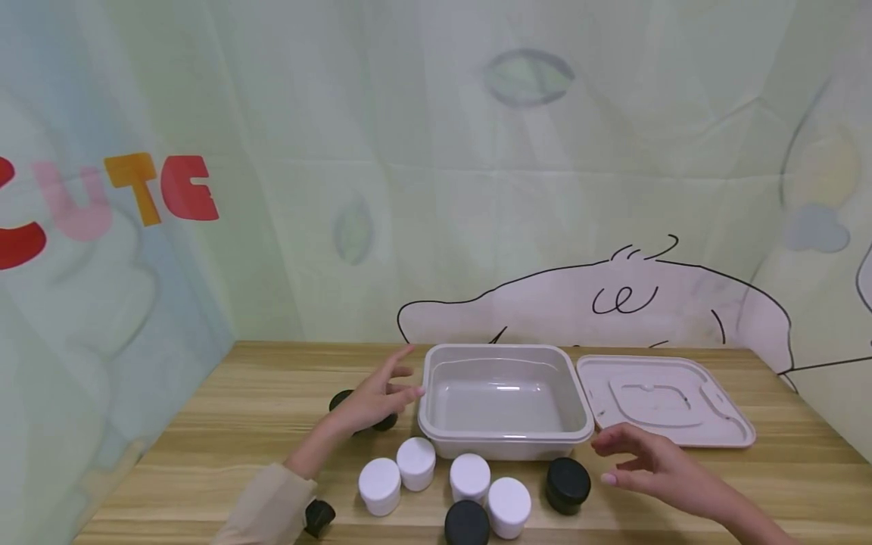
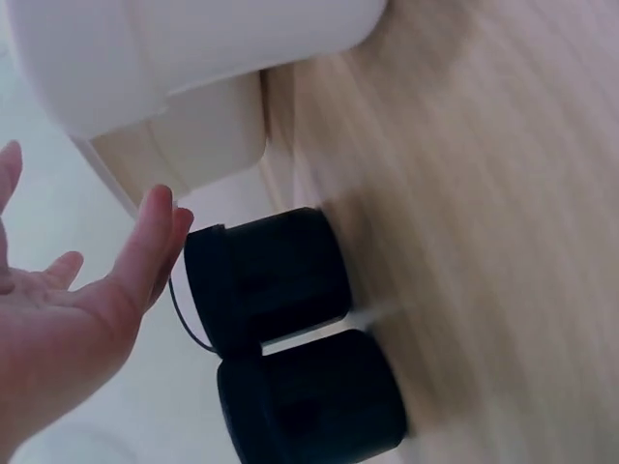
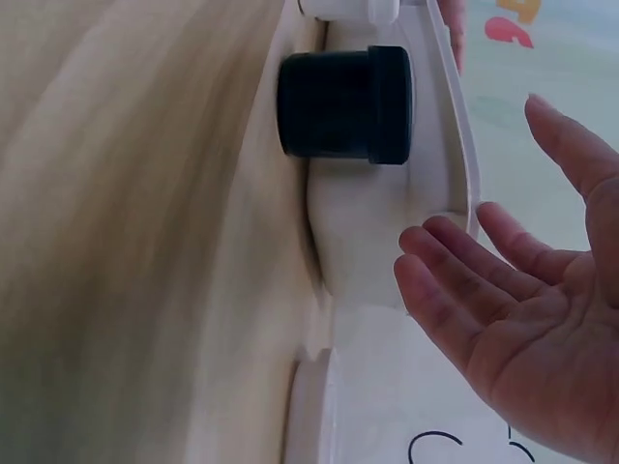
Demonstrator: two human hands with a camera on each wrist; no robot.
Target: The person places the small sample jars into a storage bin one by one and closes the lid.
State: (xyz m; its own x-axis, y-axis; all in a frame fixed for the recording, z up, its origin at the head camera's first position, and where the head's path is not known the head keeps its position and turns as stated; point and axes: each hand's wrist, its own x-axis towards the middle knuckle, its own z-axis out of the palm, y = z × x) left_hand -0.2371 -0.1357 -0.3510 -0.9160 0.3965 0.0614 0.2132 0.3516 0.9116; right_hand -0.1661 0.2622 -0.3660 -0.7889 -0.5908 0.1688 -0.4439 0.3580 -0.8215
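Note:
An uncovered light-grey plastic box [image 1: 507, 446] stands near the middle of the table, and its inside shows bare. At its left rim is my left hand [image 1: 381, 397], fingers spread and holding nothing. Two black lidded jars [image 2: 280, 280] stand side by side close to that hand, partly hidden by it in the head view. My right hand [image 1: 647, 465] hovers off the box's front right corner, its fingers loosely bent around nothing. A black jar [image 1: 568, 484] stands to the left of it, in front of the box. The right wrist view shows the right palm [image 3: 551, 358] bare.
Several white lidded jars [image 1: 380, 484] stand in front of the box, with another black jar [image 1: 466, 522] at the near edge. One more black jar [image 1: 319, 517] is beside my left sleeve. The box's lid [image 1: 668, 409] lies flat at its right. A printed curtain [image 1: 436, 189] hangs behind.

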